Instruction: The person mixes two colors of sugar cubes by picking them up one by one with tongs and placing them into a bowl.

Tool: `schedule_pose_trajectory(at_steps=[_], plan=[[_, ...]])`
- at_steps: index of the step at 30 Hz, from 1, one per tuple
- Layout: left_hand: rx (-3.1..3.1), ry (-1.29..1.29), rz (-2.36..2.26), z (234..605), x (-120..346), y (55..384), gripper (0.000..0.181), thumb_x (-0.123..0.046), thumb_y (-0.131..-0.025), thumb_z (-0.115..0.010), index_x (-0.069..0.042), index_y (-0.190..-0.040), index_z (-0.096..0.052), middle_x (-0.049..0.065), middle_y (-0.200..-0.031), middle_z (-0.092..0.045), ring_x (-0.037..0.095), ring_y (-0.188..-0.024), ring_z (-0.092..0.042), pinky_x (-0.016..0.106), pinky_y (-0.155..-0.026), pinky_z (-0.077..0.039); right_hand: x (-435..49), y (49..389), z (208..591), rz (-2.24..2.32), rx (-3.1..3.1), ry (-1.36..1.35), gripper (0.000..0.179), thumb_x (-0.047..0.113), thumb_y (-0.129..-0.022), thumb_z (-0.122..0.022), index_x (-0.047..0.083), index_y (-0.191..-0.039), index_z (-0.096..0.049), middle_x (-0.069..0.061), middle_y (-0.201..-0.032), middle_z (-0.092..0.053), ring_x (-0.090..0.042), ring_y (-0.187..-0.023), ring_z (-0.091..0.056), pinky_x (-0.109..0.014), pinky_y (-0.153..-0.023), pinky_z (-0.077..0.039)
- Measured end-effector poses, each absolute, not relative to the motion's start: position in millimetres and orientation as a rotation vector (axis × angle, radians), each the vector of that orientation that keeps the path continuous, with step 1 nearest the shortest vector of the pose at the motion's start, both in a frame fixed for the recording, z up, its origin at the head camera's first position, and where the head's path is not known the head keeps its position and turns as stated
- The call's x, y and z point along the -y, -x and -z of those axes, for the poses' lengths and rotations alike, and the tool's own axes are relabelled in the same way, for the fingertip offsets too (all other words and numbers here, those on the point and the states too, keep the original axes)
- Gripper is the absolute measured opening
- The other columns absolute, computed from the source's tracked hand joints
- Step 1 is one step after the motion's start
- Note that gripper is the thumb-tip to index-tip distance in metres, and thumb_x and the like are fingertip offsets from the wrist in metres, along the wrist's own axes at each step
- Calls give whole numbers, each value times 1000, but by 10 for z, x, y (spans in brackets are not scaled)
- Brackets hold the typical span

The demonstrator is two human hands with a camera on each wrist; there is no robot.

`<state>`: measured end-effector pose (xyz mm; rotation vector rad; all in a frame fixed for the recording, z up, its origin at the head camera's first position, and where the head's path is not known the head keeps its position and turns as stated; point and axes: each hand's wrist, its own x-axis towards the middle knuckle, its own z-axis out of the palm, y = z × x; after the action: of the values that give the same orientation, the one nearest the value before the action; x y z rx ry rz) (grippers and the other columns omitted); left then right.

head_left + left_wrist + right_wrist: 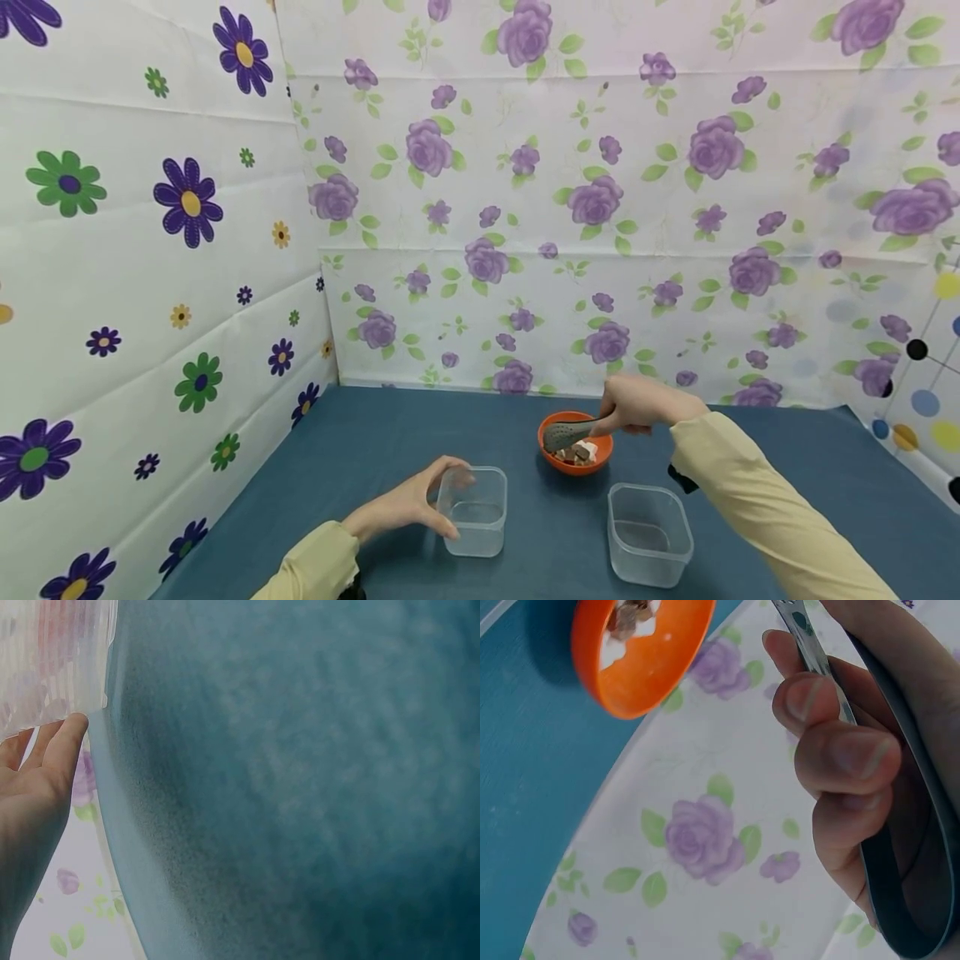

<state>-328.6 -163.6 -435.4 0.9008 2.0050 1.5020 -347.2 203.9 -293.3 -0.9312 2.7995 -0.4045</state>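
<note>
In the head view my left hand (411, 505) grips a clear plastic container (480, 543) from its left side, thumb at the front and fingers behind. Fingertips meet the container's ribbed wall (71, 656) in the left wrist view. My right hand (637, 406) holds grey tongs (567, 433), their perforated end over an orange bowl (573, 469). Brown and white pieces (583, 453) lie inside this bowl. Fingers of the right hand (847, 757) wrap round the tongs' arms in the right wrist view, with the bent end (911, 941) below the palm.
A second clear plastic container (651, 568) stands on the blue tabletop (390, 425) at right, under the right forearm's side. Flowered sheets (480, 208) hang behind the table and along its left side. A dotted sheet (926, 400) is at the right edge.
</note>
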Motion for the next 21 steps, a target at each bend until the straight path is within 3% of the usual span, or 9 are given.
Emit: schedule_pose_trajectory(at_steps=[8,21], plan=[[-2002,-912,-1508,4374,1637,3291,71,-20,-80,-71,-6,-136,-29,9,-132,-36,32,-127,-23,45,-86,-38,-2141,3484,2979,348,-2889,843,36,29,-78,-71,19,-45,-61,5,-37,-39,-7,-30,-33,-23,-37,-31],[-1988,-931,-1510,4373,1630,3289,75,-23,-79,-72,-3,-136,-27,13,-133,-36,31,-127,-25,45,-86,-38,-2072,3495,3041,228,-2969,753,33,30,-76,-73,20,-47,-61,6,-36,-37,-9,-32,-35,-23,-37,-27]])
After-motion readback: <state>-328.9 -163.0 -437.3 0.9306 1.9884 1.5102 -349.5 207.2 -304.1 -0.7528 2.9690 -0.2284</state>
